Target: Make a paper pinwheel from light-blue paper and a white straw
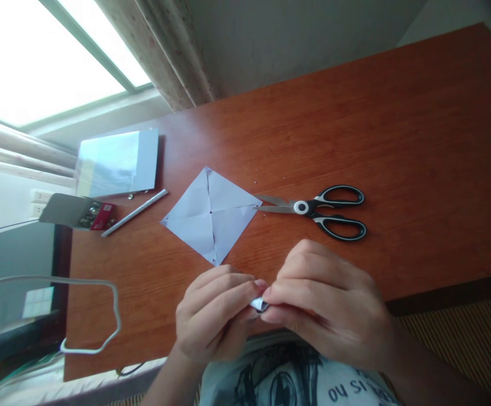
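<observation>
Near the table's front edge, my left hand (215,310) and my right hand (330,301) meet with their fingertips pinched together. Between them is a small white piece (259,304) that looks like rolled or folded paper. Most of it is hidden by my fingers. Just beyond my hands lies a white paper square (228,225), turned like a diamond, with slits along its diagonals and small dark holes at its centre and at several corners. Scissors (300,208) with black and grey handles rest to its right, blades slightly apart and their tips touching the paper's right corner.
To the left lie a thin white rolled stick (135,212) and an opened small box (101,215) with shiny bits inside. A flat, glossy panel (146,163) lies behind them. A white cable (116,304) loops over the wooden table's (398,141) left side, beside a dark screen (17,282).
</observation>
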A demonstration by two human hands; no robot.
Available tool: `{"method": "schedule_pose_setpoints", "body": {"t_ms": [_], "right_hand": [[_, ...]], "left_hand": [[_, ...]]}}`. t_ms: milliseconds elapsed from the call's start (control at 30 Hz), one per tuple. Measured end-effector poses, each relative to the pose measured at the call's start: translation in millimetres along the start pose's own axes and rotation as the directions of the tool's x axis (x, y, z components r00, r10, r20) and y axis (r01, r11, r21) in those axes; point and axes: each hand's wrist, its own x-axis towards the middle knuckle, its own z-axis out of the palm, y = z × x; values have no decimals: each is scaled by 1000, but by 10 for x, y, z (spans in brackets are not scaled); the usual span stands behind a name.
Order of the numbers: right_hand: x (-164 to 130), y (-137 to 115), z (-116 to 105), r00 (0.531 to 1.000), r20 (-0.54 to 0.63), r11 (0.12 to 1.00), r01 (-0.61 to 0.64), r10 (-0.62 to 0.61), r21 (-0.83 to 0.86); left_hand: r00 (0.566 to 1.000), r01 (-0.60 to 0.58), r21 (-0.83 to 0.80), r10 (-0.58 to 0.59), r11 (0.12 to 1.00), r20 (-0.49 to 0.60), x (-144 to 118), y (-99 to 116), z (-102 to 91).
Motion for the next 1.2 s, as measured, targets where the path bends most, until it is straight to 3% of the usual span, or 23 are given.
{"method": "schedule_pose_setpoints", "body": {"t_ms": [267, 400, 667, 800, 1000, 1200], "right_hand": [[-9, 7, 19, 1000, -22, 1000, -21, 21, 9], [-48, 5, 58, 995, -101, 997, 15, -23, -78], [-100, 31, 137, 992, -119, 982, 4, -28, -190], [-92, 17, 222, 978, -187, 992, -108, 93, -68], [-155, 22, 385, 905, -314, 956, -247, 286, 159], [-160, 29, 425, 885, -255, 900, -306, 389, 311]], "left_hand": [[999, 42, -36, -41, 998, 23, -43, 19, 5], [995, 92, -13, -92, 996, 29, -68, 33, 18], [973, 230, 46, -229, 972, -9, -108, 99, 80], [972, 232, 0, -232, 973, -41, -111, 100, 113], [962, 266, -40, -268, 963, -59, -69, 108, 144], [968, 246, -15, -247, 969, -54, -124, 87, 133]]}}
